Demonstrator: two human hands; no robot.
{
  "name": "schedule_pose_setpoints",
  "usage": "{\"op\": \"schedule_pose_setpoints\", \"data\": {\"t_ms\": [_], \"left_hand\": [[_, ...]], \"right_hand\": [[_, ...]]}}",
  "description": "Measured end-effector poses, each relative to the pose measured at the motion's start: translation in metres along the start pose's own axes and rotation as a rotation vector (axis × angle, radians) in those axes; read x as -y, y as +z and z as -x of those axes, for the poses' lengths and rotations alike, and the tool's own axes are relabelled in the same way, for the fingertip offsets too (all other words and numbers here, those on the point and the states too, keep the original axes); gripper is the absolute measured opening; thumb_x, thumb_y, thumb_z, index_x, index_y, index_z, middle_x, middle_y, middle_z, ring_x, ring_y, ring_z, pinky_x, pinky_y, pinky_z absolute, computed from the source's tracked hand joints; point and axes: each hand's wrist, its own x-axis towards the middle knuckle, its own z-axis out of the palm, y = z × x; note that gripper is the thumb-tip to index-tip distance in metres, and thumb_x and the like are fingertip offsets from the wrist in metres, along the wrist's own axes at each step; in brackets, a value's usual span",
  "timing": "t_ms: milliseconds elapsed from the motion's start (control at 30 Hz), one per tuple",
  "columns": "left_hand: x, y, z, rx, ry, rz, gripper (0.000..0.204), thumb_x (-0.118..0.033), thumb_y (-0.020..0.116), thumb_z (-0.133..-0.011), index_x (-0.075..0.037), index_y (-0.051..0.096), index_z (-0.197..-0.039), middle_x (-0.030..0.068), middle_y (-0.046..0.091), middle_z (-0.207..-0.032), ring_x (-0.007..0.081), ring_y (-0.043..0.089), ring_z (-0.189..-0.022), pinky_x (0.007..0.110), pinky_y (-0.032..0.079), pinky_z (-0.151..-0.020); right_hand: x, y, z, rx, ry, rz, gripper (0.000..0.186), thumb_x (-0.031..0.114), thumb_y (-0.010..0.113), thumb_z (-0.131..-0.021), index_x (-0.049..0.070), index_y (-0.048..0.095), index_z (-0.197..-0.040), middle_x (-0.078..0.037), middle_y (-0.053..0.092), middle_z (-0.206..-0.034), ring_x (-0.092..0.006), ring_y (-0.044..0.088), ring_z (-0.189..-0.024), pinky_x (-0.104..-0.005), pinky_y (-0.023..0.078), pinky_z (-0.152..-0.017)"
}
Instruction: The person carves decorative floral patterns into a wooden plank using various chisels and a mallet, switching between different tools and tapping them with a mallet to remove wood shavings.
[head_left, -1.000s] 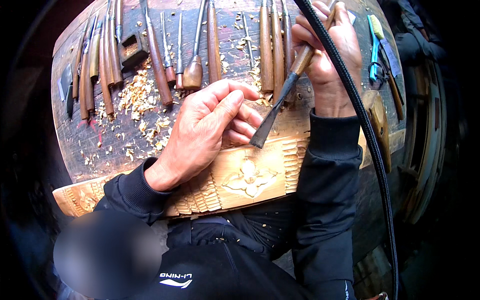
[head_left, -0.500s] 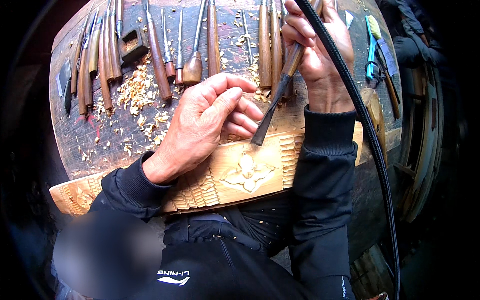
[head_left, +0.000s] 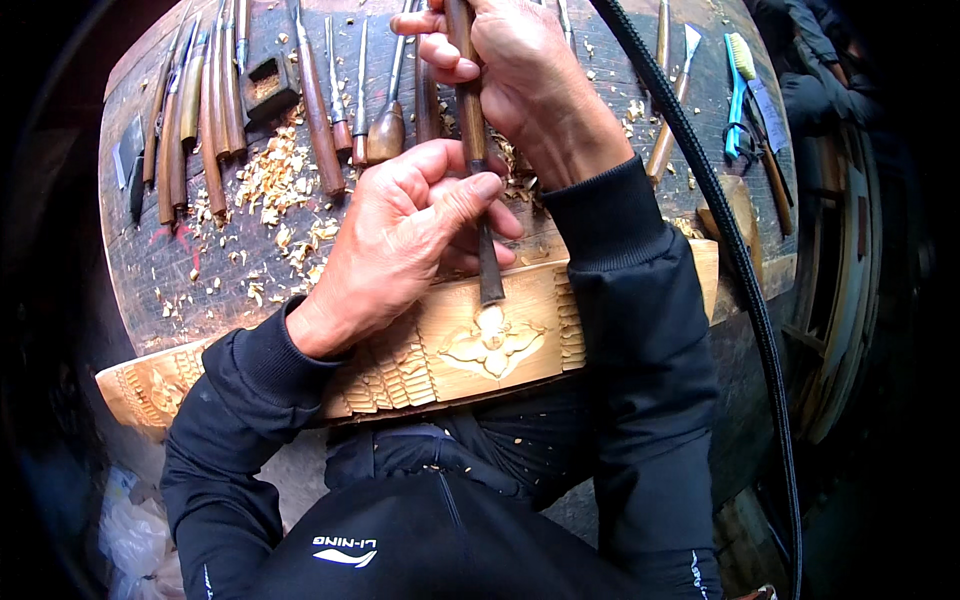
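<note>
My right hand grips the wooden handle of a chisel held nearly upright in the picture, some fingers loosely curled. My left hand is closed loosely around the chisel's shank, thumb across it and fingers behind. The flat dark blade ends just above a carved flower on a long pale wooden board, which lies along the workbench's near edge and has bands of carved scale pattern. Whether the edge touches the wood I cannot tell.
The worn bench holds several wood-handled chisels, shavings, a small dark box, a blue brush and a wooden mallet. A black cable hangs down the right. Another person is at the top right.
My right hand has moved left with the chisel, turning it more upright, its blade now over the flower. My left thumb and fingers now surround the shank.
</note>
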Motion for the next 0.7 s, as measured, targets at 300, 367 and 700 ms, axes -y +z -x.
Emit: {"op": "schedule_pose_setpoints", "data": {"t_ms": [300, 367, 700], "left_hand": [[0.000, -0.001, 0.000, -0.017, -0.037, -0.081, 0.026, -0.031, 0.058, -0.117, -0.008, 0.059, -0.128, 0.0076, 0.078, -0.098, 0.0174, 0.080, -0.085, 0.022, 0.061, -0.067], [-0.002, -0.010, 0.006, -0.055, -0.040, -0.072, 0.024, -0.031, 0.059, -0.116, -0.008, 0.058, -0.123, 0.0068, 0.078, -0.096, 0.0160, 0.080, -0.084, 0.022, 0.061, -0.067], [0.001, 0.000, 0.000, 0.009, -0.041, -0.130, 0.025, -0.032, 0.056, -0.117, -0.008, 0.058, -0.124, 0.0071, 0.078, -0.097, 0.0174, 0.080, -0.086, 0.023, 0.062, -0.068]], "right_hand": [[-0.003, -0.012, -0.015, -0.030, 0.031, 0.010, 0.027, 0.034, 0.060, -0.115, 0.008, 0.058, -0.109, -0.003, 0.056, -0.087, -0.0091, 0.045, -0.054, -0.0250, 0.037, -0.050], [0.015, 0.004, 0.057, -0.017, 0.061, -0.002, 0.027, 0.034, 0.060, -0.115, 0.008, 0.058, -0.109, -0.003, 0.056, -0.087, -0.0091, 0.045, -0.054, -0.0250, 0.037, -0.050], [-0.001, -0.016, -0.009, -0.070, 0.080, 0.045, 0.027, 0.034, 0.060, -0.115, 0.007, 0.058, -0.110, -0.003, 0.056, -0.088, -0.0090, 0.045, -0.054, -0.0250, 0.037, -0.050]]}}
